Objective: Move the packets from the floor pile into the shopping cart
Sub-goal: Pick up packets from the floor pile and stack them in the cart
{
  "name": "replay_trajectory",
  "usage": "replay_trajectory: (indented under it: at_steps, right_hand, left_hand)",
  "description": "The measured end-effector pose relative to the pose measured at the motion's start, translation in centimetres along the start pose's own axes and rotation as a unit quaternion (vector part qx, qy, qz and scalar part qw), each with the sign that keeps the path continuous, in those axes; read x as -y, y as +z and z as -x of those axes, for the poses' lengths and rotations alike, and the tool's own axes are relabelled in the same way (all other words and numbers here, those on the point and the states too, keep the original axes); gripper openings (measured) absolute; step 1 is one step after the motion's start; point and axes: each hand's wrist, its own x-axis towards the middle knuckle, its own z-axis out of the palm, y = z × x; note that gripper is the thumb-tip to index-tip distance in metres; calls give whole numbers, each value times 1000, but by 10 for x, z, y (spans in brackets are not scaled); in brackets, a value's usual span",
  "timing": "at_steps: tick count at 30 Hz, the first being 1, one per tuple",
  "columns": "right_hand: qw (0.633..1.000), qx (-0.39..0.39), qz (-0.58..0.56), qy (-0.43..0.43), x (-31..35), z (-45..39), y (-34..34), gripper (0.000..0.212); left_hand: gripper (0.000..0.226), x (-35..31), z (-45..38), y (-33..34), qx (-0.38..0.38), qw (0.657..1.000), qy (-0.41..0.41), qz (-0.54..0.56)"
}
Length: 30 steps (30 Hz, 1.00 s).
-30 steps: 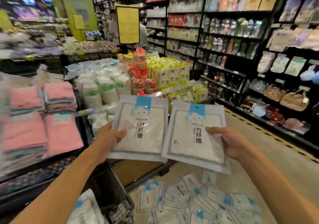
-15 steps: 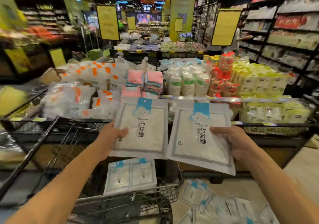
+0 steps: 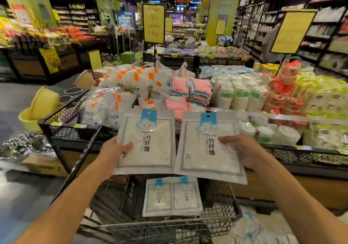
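My left hand (image 3: 113, 154) grips a white packet with a blue cloud tab (image 3: 148, 140) by its left edge, thumb on its front. My right hand (image 3: 243, 149) grips a second, matching packet (image 3: 203, 149) by its right edge. Both packets are held side by side, upright, above the black wire shopping cart (image 3: 169, 223). Two more packets (image 3: 171, 196) lie flat side by side in the cart's basket, directly below the held ones. The floor pile of packets (image 3: 250, 228) shows only partly at the bottom right, blurred.
A black mesh display table (image 3: 62, 130) stands right behind the cart, stacked with plastic bags, pink cloths (image 3: 188, 95), paper cups (image 3: 239, 95) and yellow packs (image 3: 323, 97). A yellow tub (image 3: 41, 104) sits at the left. Shelves line the right side.
My view has swung left from the floor pile toward the cart. Both hands carried their packets along and now hold them over the basket, where two packets lie.
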Motion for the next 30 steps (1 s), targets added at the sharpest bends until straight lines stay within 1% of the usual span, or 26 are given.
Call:
replay_trajectory:
  at_steps: [3,7,12,17,20,23,24,26,28,30]
  right_hand:
    - [1000,13,-2,8,-3,-16,29,20]
    - [1000,23,-3,5,-8,-38,54,20]
    - [999,27,8,19,-17,-74,65,21]
    - [998,33,14,45,-35,-125,60,30]
    - [996,40,8,74,-49,-158,51,43]
    - [995,43,14,90,-67,-192,39,57]
    - [994,43,17,95,-75,-203,35,57]
    - [993,41,19,111,-91,-222,26,52]
    - [990,30,31,134,-113,-240,17,45]
    - [987,20,45,155,-138,-258,9,45]
  left_hand:
    - [25,3,-19,-22,-1,1000,-9,-6]
    - [25,11,-40,-37,0,1000,-23,-10]
    - [25,29,-69,-40,-2,999,-51,-1]
    - [26,45,-92,-27,-12,997,-82,4]
    - [31,61,-109,-15,-12,994,-106,6]
    - [31,80,-128,-1,-20,992,-124,-1]
    - [31,88,-135,4,-24,991,-131,0]
    - [31,107,-146,14,-32,989,-147,3]
    - [30,134,-157,23,-37,984,-172,-3]
    - [28,163,-168,31,-42,980,-196,-13]
